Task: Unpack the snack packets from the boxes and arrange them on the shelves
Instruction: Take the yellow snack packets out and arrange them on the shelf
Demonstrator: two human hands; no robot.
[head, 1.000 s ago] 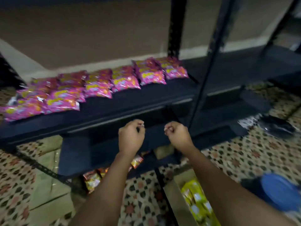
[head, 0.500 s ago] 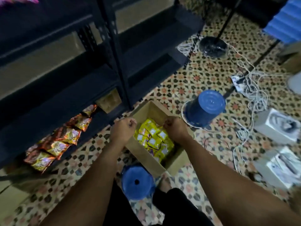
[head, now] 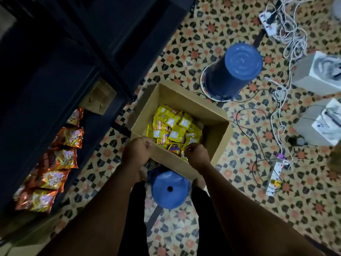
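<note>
An open cardboard box (head: 217, 130) stands on the patterned floor, holding several yellow snack packets (head: 171, 128). My left hand (head: 137, 151) hangs over the box's near left rim with its fingers curled and nothing in it. My right hand (head: 196, 155) is curled the same way over the near edge of the packets, also holding nothing that I can see. Several orange packets (head: 60, 159) lie in a row on the lowest board of the dark shelf unit (head: 55, 74) to the left.
A blue stool (head: 170, 189) stands right under me beside the box. An upturned blue bucket (head: 232, 71) sits behind the box. Cables, power strips (head: 275, 180) and white cartons (head: 317, 72) litter the floor on the right.
My view swung from the shelf with pink packets down to the floor and the box. Both hands stayed curled and came over the box's near rim.
</note>
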